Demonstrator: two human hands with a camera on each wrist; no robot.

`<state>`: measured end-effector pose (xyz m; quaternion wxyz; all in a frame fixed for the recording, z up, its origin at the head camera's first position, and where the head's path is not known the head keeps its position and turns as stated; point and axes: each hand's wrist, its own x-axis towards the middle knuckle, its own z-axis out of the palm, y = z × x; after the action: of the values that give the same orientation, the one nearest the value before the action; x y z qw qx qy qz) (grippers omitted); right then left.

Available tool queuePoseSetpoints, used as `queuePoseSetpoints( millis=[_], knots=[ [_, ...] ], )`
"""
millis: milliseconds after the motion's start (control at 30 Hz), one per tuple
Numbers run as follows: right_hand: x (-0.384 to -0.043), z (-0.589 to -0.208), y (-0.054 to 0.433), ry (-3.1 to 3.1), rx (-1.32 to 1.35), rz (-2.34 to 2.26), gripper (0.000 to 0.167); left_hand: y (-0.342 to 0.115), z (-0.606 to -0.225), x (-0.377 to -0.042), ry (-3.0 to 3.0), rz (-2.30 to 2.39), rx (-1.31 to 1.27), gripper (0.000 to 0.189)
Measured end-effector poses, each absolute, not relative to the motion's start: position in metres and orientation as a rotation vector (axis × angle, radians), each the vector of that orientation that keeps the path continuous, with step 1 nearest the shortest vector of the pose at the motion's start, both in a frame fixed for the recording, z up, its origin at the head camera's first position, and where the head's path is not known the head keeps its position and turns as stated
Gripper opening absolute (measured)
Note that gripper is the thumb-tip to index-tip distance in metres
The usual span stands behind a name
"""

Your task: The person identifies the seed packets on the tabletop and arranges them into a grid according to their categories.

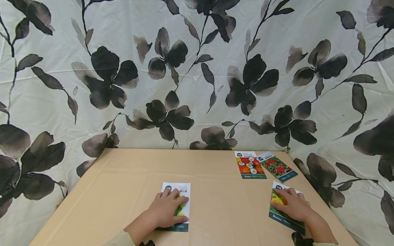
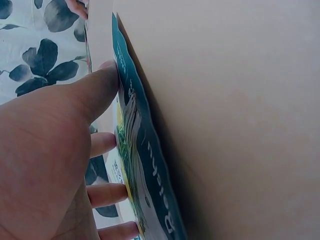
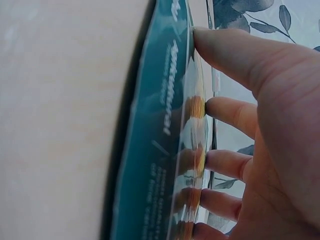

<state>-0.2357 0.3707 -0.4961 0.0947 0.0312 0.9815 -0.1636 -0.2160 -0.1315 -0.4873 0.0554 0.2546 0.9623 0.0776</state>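
On the tan tabletop, a seed packet (image 1: 185, 191) with yellow flowers, a white top and a teal bottom band lies under my left hand (image 1: 166, 209). The left wrist view shows the thumb (image 2: 102, 87) and spread fingertips touching the face of this packet (image 2: 131, 112). My right hand (image 1: 293, 205) rests on another yellow-flowered seed packet (image 1: 283, 218), which lies slightly turned near the table's right side. In the right wrist view its thumb (image 3: 225, 47) and fairly straight fingers touch the glossy front of that packet (image 3: 155, 130). Both hands partly cover the pictures.
Two more seed packets lie at the back right of the table (image 1: 138, 177): one with red and white flowers (image 1: 250, 165), one with red flowers (image 1: 278, 166), tilted and touching or nearly touching it. Behind the table hangs a white cloth (image 1: 209, 92) with dark flowers.
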Motion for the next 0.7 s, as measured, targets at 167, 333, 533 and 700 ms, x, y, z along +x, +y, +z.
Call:
queuePoseSetpoints(
  millis=[167, 333, 533, 700],
  knots=[
    [-0.2363, -0.4940, 0.3710, 2.912, 0.090, -0.481, 0.098, -0.1325, -0.4845, -0.2154, 2.922, 0.239, 0.776, 0.069],
    [-0.2364, -0.4941, 0.3718, 2.918, 0.085, -0.470, 0.097, -0.1333, -0.4840, -0.2156, 2.916, 0.250, 0.759, 0.070],
    [-0.2362, -0.4949, 0.3715, 2.909, 0.094, -0.473, 0.098, -0.1344, -0.4851, -0.2161, 2.899, 0.258, 0.745, 0.071],
    [-0.2363, -0.4944, 0.3707, 2.908, 0.092, -0.479, 0.097, -0.1360, -0.4838, -0.2163, 2.900, 0.249, 0.754, 0.071]
  ],
)
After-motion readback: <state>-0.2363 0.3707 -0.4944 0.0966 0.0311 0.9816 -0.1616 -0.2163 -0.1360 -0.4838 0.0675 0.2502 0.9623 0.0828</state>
